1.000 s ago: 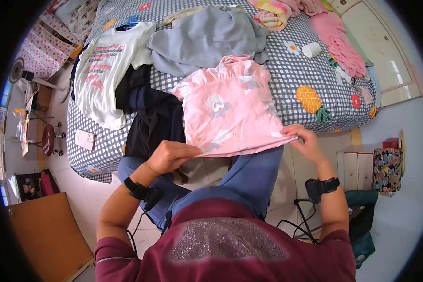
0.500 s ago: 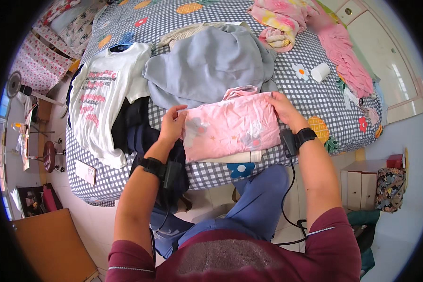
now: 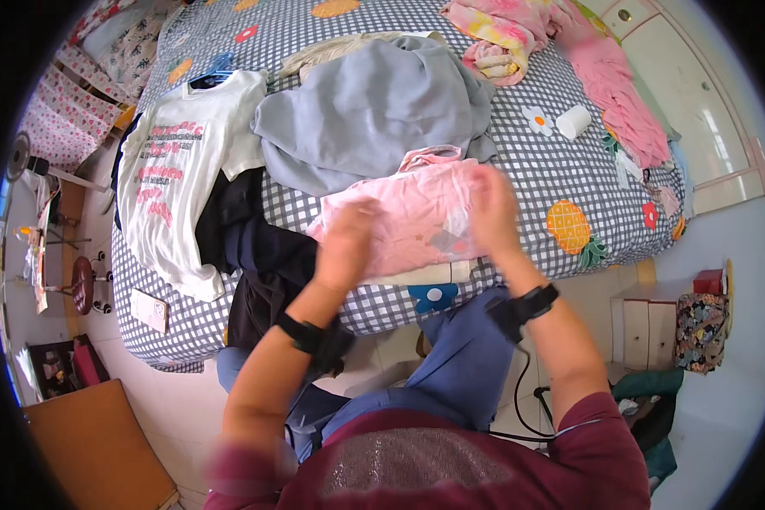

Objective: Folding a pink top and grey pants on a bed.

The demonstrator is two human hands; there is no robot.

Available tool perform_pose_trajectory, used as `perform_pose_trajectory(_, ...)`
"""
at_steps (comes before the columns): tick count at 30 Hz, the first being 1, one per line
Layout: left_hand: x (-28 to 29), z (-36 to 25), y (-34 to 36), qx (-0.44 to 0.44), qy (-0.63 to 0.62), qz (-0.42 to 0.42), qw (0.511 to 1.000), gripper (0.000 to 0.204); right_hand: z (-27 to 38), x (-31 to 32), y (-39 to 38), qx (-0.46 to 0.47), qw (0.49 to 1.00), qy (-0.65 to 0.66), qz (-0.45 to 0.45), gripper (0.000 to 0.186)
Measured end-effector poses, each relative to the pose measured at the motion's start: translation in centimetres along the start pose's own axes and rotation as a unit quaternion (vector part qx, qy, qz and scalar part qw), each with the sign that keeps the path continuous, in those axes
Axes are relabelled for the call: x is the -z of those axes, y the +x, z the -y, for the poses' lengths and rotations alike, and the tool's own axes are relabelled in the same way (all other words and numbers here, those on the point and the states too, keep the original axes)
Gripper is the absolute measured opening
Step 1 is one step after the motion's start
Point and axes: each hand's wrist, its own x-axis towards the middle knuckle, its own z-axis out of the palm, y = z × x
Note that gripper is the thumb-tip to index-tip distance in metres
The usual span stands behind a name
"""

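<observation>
A pink printed garment, folded into a rough rectangle, lies on the bed near its front edge. My left hand is over its left part, the fingers smeared by motion. At its right edge is my right hand, blurred too, so its grip does not show. A cream cloth peeks out from under the garment's near edge. Just beyond it a large grey garment is spread in loose folds.
On the left lie a white printed T-shirt, dark clothes and a phone. To the right are a white cup-like cylinder and pink bedding. A checked sheet covers the bed. Small drawers stand at far right.
Both hands have moved inward: the left from the garment's left edge onto its top, the right a little leftward. The pink garment's outline looks narrower at the right.
</observation>
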Motion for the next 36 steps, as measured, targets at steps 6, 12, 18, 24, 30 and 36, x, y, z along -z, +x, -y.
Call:
perform_pose_trajectory(6, -3.7, -2.9, -0.9, -0.009, 0.082, 0.121, 0.989, 0.046, 3.4, -5.0, -4.2, 0.064, 0.988, -0.009, 0.143, 0.040)
perform_pose_trajectory(12, -1.7, 1.0, -1.9, 0.113, 0.178, 0.126, 0.969, 0.083, -1.8, -4.9, -3.3, -0.008, 0.949, -0.261, 0.178, 0.051)
perform_pose_trajectory(18, -1.6, 1.9, -1.5, 0.181, 0.173, 0.160, 0.955, 0.097, -5.0, -5.3, -2.3, -0.097, 0.936, -0.287, 0.178, 0.054)
perform_pose_trajectory(24, -2.2, 2.5, -1.8, 0.171, 0.189, 0.160, 0.954, 0.098, -7.5, -5.4, -1.8, -0.103, 0.928, -0.336, 0.123, 0.052)
perform_pose_trajectory(30, -0.8, 3.4, -1.2, 0.182, 0.112, 0.169, 0.962, 0.085, -7.3, -2.9, 0.4, -0.219, 0.929, -0.201, 0.221, 0.050)
perform_pose_trajectory(36, -1.5, 1.0, -0.8, 0.078, 0.079, 0.048, 0.993, 0.050, 1.1, -4.4, -2.1, -0.033, 0.990, 0.046, 0.127, 0.040)
